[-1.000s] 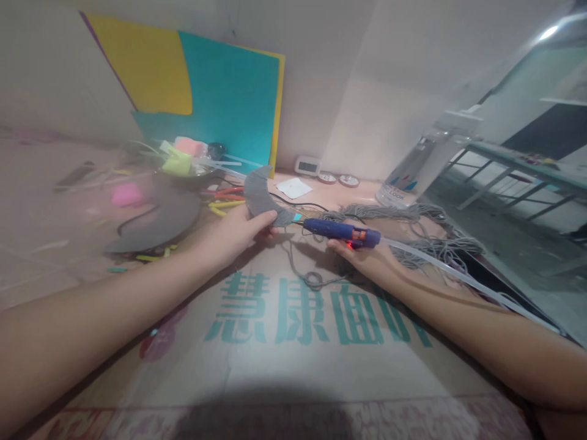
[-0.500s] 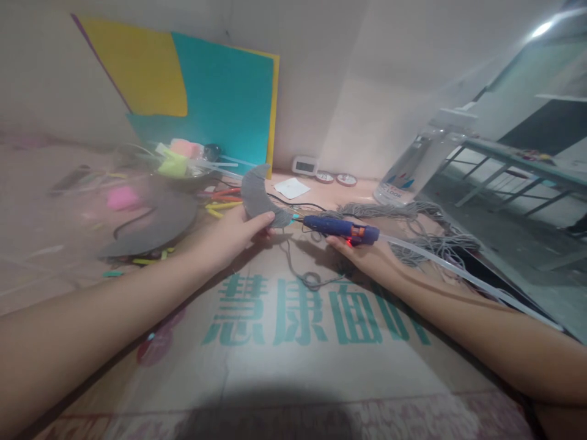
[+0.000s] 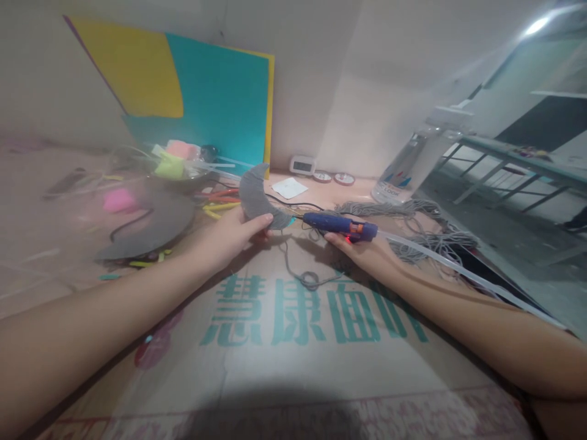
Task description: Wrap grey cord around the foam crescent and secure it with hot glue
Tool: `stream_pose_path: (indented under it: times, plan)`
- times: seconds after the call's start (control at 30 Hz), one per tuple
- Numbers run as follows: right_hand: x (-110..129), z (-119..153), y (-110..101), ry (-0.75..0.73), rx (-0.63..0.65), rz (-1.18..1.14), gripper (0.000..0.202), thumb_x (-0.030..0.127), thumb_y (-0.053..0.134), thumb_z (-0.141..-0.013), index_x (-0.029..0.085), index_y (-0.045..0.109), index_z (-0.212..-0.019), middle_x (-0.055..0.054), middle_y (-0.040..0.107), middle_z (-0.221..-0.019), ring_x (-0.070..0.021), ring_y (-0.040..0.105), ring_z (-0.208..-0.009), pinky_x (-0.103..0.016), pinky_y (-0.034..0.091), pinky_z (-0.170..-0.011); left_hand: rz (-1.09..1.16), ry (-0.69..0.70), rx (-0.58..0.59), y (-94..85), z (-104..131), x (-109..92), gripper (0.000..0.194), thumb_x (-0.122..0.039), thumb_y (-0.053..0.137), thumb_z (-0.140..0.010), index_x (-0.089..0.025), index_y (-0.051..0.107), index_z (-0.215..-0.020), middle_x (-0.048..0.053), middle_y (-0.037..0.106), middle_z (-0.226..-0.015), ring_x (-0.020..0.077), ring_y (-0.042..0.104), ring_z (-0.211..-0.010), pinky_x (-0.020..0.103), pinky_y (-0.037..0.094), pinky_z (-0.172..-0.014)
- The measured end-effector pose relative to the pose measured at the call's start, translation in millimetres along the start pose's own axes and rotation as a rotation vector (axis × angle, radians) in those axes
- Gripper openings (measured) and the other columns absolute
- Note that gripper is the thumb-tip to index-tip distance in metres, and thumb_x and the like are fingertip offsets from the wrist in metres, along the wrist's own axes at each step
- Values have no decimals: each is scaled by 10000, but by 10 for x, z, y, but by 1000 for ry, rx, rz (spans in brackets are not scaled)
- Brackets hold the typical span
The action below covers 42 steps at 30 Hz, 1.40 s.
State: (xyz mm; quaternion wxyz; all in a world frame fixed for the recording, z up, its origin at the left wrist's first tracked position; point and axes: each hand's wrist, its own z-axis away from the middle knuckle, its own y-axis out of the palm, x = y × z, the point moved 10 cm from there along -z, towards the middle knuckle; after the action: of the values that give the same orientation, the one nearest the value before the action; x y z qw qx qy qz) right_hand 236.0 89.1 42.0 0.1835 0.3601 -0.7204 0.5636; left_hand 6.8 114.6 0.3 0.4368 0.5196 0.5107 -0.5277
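Between thumb and fingers, my left hand (image 3: 245, 235) pinches a grey crescent (image 3: 254, 192) that looks covered in cord. My right hand (image 3: 355, 247) is closed around a blue hot glue gun (image 3: 330, 223), its red light lit and a long clear glue stick (image 3: 435, 260) trailing from its back. The gun's nozzle is at the crescent's lower right tip, touching or nearly so; a bit of turquoise shows there. Thin grey cord (image 3: 309, 280) hangs below the crescent and curls on the printed sheet.
Tangled grey cord (image 3: 431, 235) lies at right, before a clear plastic bottle (image 3: 403, 162). At left are a larger grey crescent (image 3: 156, 226) and a bowl (image 3: 181, 168) of coloured lumps. Yellow and turquoise boards (image 3: 220, 98) lean on the wall near a small digital display (image 3: 302, 165).
The whole view has shifted slightly. My hands, the crescent and the glue gun keep almost the same positions relative to each other.
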Motion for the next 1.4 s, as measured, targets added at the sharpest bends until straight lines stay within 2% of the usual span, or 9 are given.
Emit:
stream_pose_path:
  times: [0.13,0.3,0.5,0.63,0.73,0.87,1.03,1.2,1.4]
  plan:
    - [6,-8,13,-26,17,41,304,517,668,-807,213,663,-828,-50,707,-796,-244,676,-741,-358,549,-671,9,4,10,7,2,6,339,-464,725,-732,-168,659,-883,28,655,-724,152,590,-640,273,487,-602]
    - [22,-12,-19,-27,-23,6,329,533,675,-801,230,692,-930,-63,735,-913,-268,695,-864,-385,558,-788,-28,3,67,27,-31,51,350,-489,695,-772,-168,655,-906,17,642,-744,151,583,-666,262,467,-618]
    - [17,28,-77,49,-6,48,398,551,581,-860,199,661,-692,-36,681,-690,-208,634,-667,-324,515,-662,-48,18,51,1,-56,76,364,-513,684,-769,-161,668,-859,27,654,-728,170,592,-658,284,455,-616]
    - [194,35,-216,-42,-22,-22,439,540,492,-933,212,716,-749,-24,688,-740,-186,639,-729,-305,503,-744,-89,32,4,-47,-48,54,346,-512,697,-739,-168,673,-757,32,666,-683,188,598,-631,297,452,-605]
    - [317,37,-310,-89,-13,-92,461,559,442,-956,227,729,-814,-20,696,-760,-185,647,-738,-313,500,-772,-105,38,13,-49,-30,32,331,-501,695,-743,-176,661,-697,30,660,-661,197,599,-640,298,451,-602]
    - [396,60,-329,-116,5,-39,433,532,466,-944,224,681,-728,-24,689,-759,-189,644,-741,-314,505,-766,-56,39,39,-32,-18,32,335,-503,686,-760,-179,652,-683,31,658,-665,189,583,-632,292,444,-587]
    - [198,69,-132,-63,43,27,359,515,534,-885,211,634,-721,-37,693,-754,-210,653,-727,-339,535,-709,-44,42,71,-1,-69,68,398,-548,639,-811,-160,640,-719,33,649,-688,160,575,-636,275,435,-609]
    - [17,40,-65,-41,7,-53,296,494,571,-860,222,688,-843,-50,737,-884,-240,687,-849,-372,547,-813,-2,31,77,10,-95,91,394,-536,647,-814,-155,609,-722,22,626,-686,133,553,-622,253,419,-595]
    - [-33,45,-80,31,5,19,383,548,540,-830,211,584,-653,-25,624,-662,-197,612,-642,-331,517,-639,19,7,80,11,-97,135,397,-543,655,-809,-158,617,-723,19,627,-685,127,562,-606,249,426,-587]
